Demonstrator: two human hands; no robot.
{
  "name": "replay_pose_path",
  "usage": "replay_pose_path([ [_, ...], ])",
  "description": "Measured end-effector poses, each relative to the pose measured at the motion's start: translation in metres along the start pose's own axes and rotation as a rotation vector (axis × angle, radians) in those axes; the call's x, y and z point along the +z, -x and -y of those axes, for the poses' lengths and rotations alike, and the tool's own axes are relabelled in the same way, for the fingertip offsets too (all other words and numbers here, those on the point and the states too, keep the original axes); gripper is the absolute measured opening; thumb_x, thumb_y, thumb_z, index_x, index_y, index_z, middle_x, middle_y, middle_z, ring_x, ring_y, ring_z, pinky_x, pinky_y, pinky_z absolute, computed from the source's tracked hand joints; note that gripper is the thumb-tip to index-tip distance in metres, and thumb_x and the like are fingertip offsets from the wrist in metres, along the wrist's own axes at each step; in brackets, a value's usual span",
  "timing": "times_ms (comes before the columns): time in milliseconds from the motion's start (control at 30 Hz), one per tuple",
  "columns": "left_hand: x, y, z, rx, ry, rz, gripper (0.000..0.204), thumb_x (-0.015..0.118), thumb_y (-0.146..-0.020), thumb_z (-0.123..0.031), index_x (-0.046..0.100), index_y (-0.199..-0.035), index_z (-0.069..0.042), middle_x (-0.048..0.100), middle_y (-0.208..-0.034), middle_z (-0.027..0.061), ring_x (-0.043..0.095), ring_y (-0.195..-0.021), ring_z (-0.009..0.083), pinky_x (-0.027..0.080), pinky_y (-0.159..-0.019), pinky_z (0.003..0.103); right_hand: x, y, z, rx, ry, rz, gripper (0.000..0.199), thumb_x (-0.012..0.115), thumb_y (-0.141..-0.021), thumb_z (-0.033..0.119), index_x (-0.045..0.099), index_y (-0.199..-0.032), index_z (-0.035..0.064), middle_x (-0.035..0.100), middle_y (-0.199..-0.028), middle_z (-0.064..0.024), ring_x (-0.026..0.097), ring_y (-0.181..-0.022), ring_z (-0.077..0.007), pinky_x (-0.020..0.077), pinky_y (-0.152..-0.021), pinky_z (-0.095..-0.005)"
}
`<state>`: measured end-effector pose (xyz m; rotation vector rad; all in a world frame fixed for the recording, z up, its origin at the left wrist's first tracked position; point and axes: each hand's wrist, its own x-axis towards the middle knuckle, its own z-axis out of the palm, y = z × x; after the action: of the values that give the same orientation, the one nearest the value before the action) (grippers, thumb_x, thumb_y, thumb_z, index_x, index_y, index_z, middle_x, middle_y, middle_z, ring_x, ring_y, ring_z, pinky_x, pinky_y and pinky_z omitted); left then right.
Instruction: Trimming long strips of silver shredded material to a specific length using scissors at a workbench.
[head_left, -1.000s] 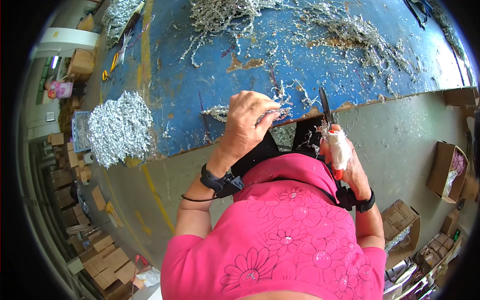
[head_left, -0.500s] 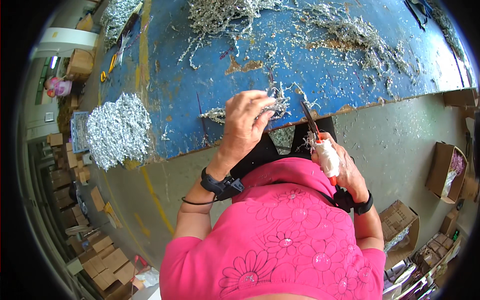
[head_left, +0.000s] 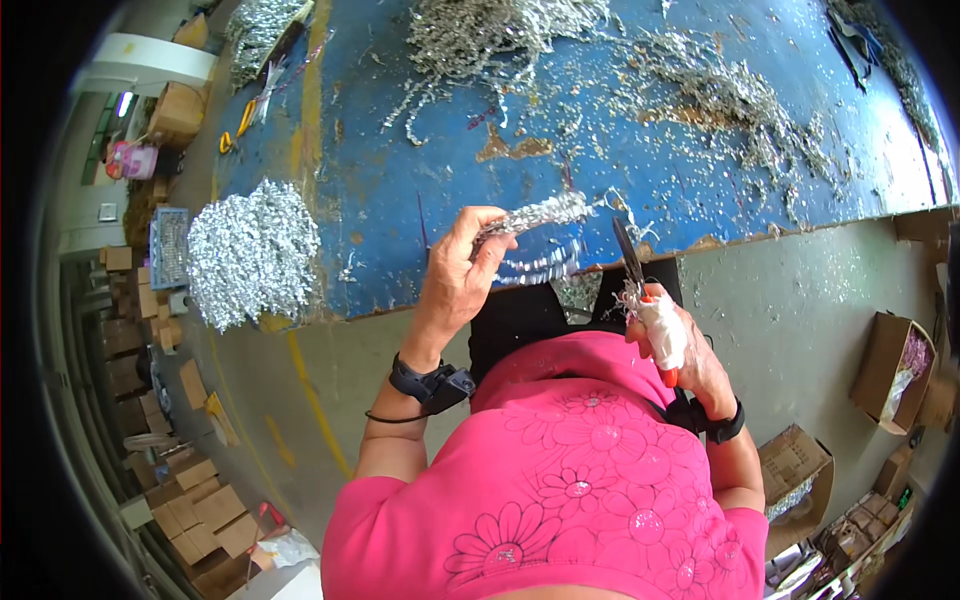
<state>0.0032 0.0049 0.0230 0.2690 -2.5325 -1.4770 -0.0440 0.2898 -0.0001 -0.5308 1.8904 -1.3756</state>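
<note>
A worn blue desk [head_left: 380,150] w/ silver flakes takes upper part of the view; at its far side is a big heap of silver tinsel [head_left: 510,35], & to the R of it a looser spread of tinsel [head_left: 740,95]; a dense tinsel bundle [head_left: 253,253] lies at the near edge, well to the L of both hands; the L hand [head_left: 458,275] is at the near edge too, thumb & fingers clamped on a short silver bunch [head_left: 545,212], which points to the R, w/ a blurred strand [head_left: 545,265] just beside it; the R hand [head_left: 695,360] is closed around the red handle of dark-bladed scissors [head_left: 628,248], partly covered w/ white wrapping [head_left: 663,335]; the blades point twd. the desk, tip near R end of the bunch, can't tell if touching; yellow-handled scissors [head_left: 240,125] lie far L.
</note>
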Motion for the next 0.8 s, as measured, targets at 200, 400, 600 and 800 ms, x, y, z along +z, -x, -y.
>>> replay_pose_path([
  [200,-0.006,-0.011,0.005,-0.049,-0.137,0.003,0.024,0.063,-0.091,-0.012,0.056,-0.113,-0.004,0.067,-0.096,0.0122,0.065,-0.084,0.0251,0.051,-0.075,0.032,0.008,-0.002,0.000,0.070,-0.074,-0.010,0.038,0.068,-0.084,0.011,0.048,-0.115,0.0035,0.063,-0.087,-0.0138,0.063,-0.078,-0.0286,0.0481,-0.072,-0.0352],
  [400,-0.036,-0.011,0.009,0.243,-0.370,-0.131,0.033,0.065,-0.086,-0.006,0.060,-0.119,-0.004,0.060,-0.121,0.0120,0.056,-0.113,0.0284,0.044,-0.096,0.037,0.002,0.001,-0.008,0.045,-0.053,-0.036,0.040,0.066,-0.084,0.009,0.047,-0.119,0.0038,0.062,-0.086,-0.0124,0.062,-0.076,-0.0258,0.0479,-0.070,-0.0344],
  [600,-0.072,0.010,0.039,0.057,-0.371,0.007,0.027,0.066,-0.085,-0.009,0.064,-0.112,-0.003,0.060,-0.121,0.0122,0.055,-0.115,0.0279,0.043,-0.099,0.036,-0.001,-0.003,-0.004,0.142,-0.029,0.004,0.037,0.064,-0.085,0.009,0.048,-0.118,0.0041,0.059,-0.083,-0.0057,0.058,-0.074,-0.0162,0.0486,-0.069,-0.0314],
  [800,-0.066,0.028,0.048,0.058,-0.364,-0.054,0.021,0.069,-0.082,-0.007,0.066,-0.103,-0.002,0.060,-0.121,0.0104,0.052,-0.121,0.0280,0.042,-0.100,0.038,0.001,0.003,-0.009,0.131,-0.113,0.019,0.039,0.061,-0.083,0.013,0.046,-0.118,0.0039,0.062,-0.083,-0.0056,0.061,-0.075,-0.0168,0.0494,-0.069,-0.0313],
])
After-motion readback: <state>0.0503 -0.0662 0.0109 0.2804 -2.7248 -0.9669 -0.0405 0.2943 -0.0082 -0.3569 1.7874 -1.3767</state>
